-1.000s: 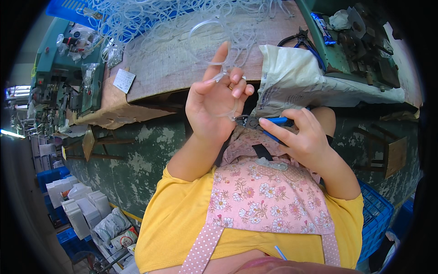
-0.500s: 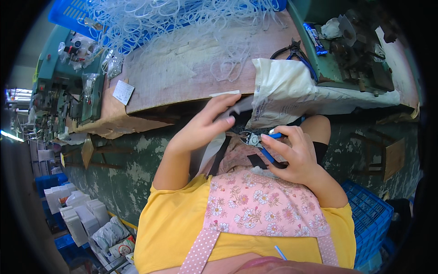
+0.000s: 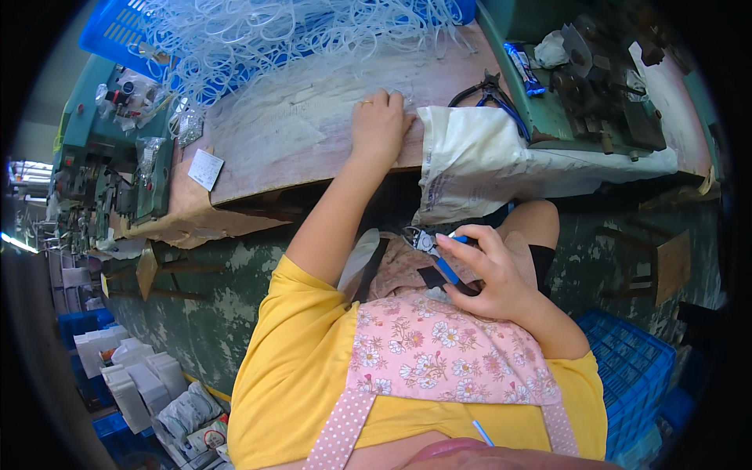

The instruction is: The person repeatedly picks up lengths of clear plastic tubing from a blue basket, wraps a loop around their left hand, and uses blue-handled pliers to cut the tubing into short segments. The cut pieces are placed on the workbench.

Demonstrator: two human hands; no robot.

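My left hand [image 3: 381,129] reaches over the table's front edge, its fingers curled down on a piece of clear plastic tubing, mostly hidden under them. A ring shows on one finger. Above my lap, my right hand [image 3: 497,274] is wrapped around blue-handled cutting pliers [image 3: 425,242], the metal head pointing left and away from me. Beyond my left hand, a large tangle of clear plastic tubing [image 3: 274,39] overflows a blue crate [image 3: 117,27]. To the right of that hand, a white plastic sack [image 3: 470,157] drapes over the table edge.
A second pair of pliers [image 3: 493,98] lies behind the sack. Green machines flank the table [image 3: 266,149]; a blue wrapped packet [image 3: 525,69] rests on the right one. A paper slip [image 3: 205,169] lies at left. A blue crate [image 3: 627,368] stands beside me at right.
My left hand has moved forward from over my lap onto the table, closing over the loose tubing there. My right hand still holds the pliers, shifted slightly left in the picture.
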